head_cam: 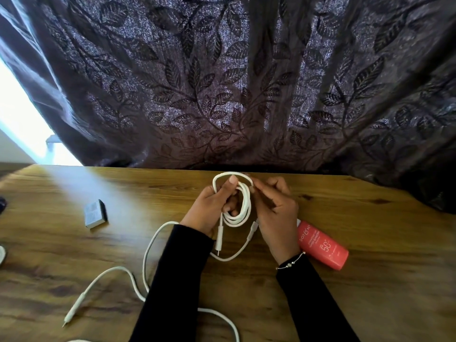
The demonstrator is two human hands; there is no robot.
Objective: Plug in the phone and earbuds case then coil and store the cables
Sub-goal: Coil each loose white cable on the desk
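Observation:
A white cable coil [243, 208] hangs in several loops between my two hands above the wooden table [370, 280]. My left hand [209, 208] grips the coil, thumb on its top loop. My right hand [276, 211] pinches the strand at the coil's upper right. One plug end [218, 243] dangles below my left hand, and another connector [253, 230] hangs by my right palm. A second white cable [148, 255] lies loose on the table at the lower left, its plug [74, 309] near the front edge. No phone or earbuds case is clearly visible.
A coral-red tube [323, 245] lies just right of my right wrist. A small grey box [95, 213] sits on the table at the left. A dark leaf-patterned curtain [234, 82] hangs along the table's far edge. Dark objects poke in at the left edge.

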